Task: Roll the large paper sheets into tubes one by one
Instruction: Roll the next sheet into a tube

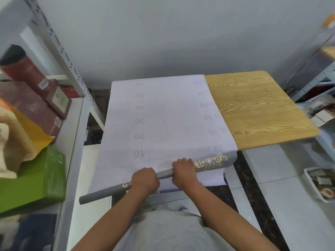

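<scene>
Now we grip the roll (pixel 164 174) with both hands, left (pixel 145 180) and right (pixel 184 169), fingers curled around it at the tabletop's (pixel 257 109) near edge, and should turn evenly so the sheet (pixel 159 120) winds tight and straight.

Plain grey wall (pixel 163 33), wood-grain table (pixel 257 109), pale tiled floor (pixel 282 178), grey metal shelving (pixel 72 73) on both sides

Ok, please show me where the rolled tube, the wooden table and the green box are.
rolled tube (pixel 101 193): head view, grey left end.
wooden table (pixel 257 109): head view, bare top.
green box (pixel 36 180): head view, front side.
</scene>
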